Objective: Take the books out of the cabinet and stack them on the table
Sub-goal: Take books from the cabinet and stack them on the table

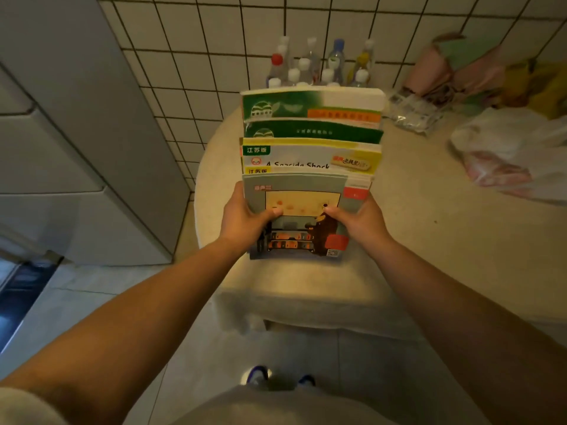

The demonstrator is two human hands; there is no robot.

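The left hand (245, 217) and right hand (357, 220) grip the fanned bundle of paperback books (310, 167) by its near side edges, over the round table (414, 228); likely heavy, floppy and prone to sliding, it wants support beneath

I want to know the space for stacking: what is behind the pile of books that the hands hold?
Behind the pile of books, plastic bottles stand against the tiled wall. The books cover their lower parts, so whether they stand on the table cannot be seen.
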